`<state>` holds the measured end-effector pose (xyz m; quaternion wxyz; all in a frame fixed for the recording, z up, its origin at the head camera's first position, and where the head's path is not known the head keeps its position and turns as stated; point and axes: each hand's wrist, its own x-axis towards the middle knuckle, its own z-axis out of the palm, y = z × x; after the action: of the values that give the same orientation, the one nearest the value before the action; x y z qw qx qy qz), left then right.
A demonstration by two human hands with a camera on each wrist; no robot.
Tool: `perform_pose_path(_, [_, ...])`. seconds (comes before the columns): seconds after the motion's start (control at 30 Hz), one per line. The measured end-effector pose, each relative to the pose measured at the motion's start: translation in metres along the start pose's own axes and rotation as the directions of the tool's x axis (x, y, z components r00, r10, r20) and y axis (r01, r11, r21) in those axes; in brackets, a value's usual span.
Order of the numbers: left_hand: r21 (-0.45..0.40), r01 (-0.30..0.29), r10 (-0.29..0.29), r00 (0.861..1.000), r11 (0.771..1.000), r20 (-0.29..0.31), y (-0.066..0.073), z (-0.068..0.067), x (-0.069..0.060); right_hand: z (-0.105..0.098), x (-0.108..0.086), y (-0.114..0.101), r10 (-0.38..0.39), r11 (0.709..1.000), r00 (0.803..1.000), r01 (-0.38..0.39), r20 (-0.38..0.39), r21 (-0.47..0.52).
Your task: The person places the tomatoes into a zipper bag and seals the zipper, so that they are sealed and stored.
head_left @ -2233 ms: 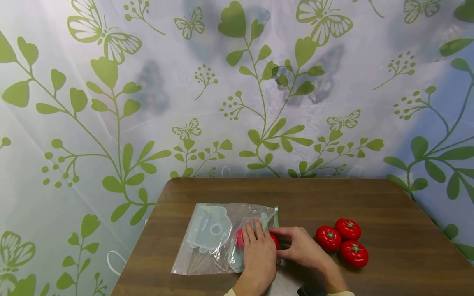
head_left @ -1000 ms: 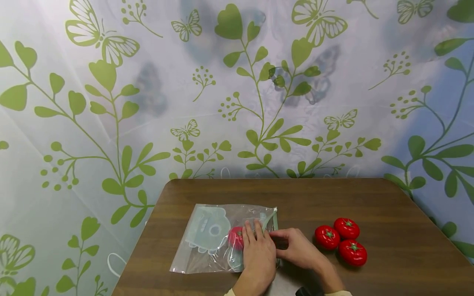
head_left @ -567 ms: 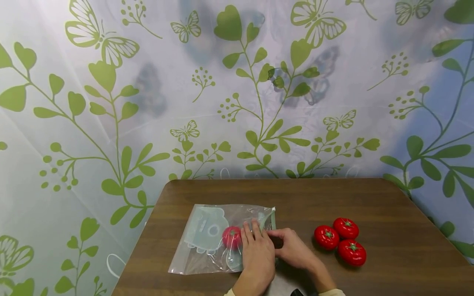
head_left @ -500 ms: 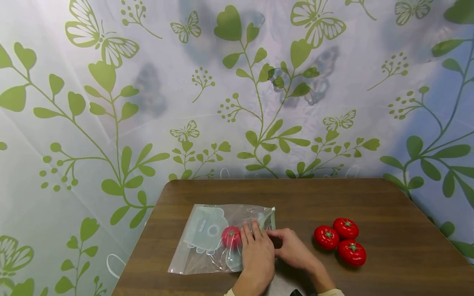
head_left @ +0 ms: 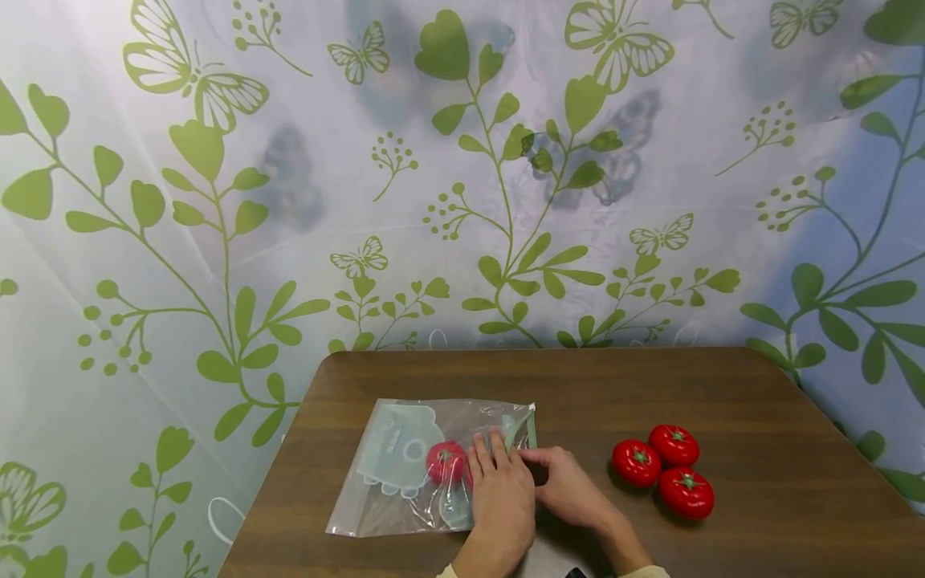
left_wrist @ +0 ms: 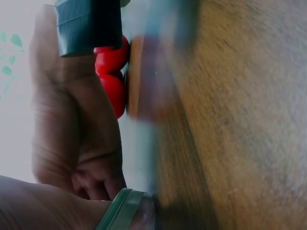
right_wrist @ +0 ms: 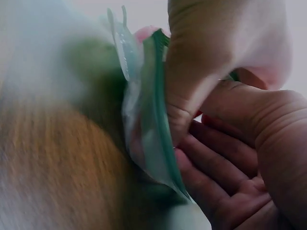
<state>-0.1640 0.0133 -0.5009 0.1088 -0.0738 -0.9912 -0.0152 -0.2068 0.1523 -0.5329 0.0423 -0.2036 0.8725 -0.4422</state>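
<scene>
1. The left hand [head_left: 502, 490] lay flat on the clear bag [head_left: 361, 514], fingers straight; the right hand [head_left: 571, 486] was at its open end. The hands overlapped in the head view; whether the right one gripped anything, I could not tell.
2. The left hand blocked the right fingertips and most of a red patch [head_left: 469, 478].
3. The bag lay on the table [head_left: 578, 381], long axis left to right, its green strip [head_left: 532, 428] facing right.
4. Inside, a tomato [head_left: 446, 463] sat beside a pale blue shape [head_left: 393, 441].
5. Three tomatoes [head_left: 686, 493] clustered farther right, before a leaf-patterned curtain [head_left: 448, 265].
6. Both wrist views were partly blurred.
</scene>
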Motion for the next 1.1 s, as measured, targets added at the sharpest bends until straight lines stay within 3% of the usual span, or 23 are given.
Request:
perform_pose_path(0.43, [0.017,0.005,-0.005,0.999,1.000,0.033,0.001,-0.001,0.003,-0.044,-0.018,-0.007,0.005,0.976,0.999,-0.016,0.051,0.218])
perform_pose_path(0.67, [0.028,-0.011,0.009,0.997,1.000,0.071,0.001,-0.003,0.004,-0.062,-0.029,-0.008,0.060,0.972,0.997,-0.067,0.037,0.226])
perform_pose_path(1.1, [0.038,-0.007,0.005,0.999,0.999,0.052,0.001,0.000,0.005,-0.098,-0.053,-0.011,0.111,0.980,0.994,-0.111,0.011,0.164])
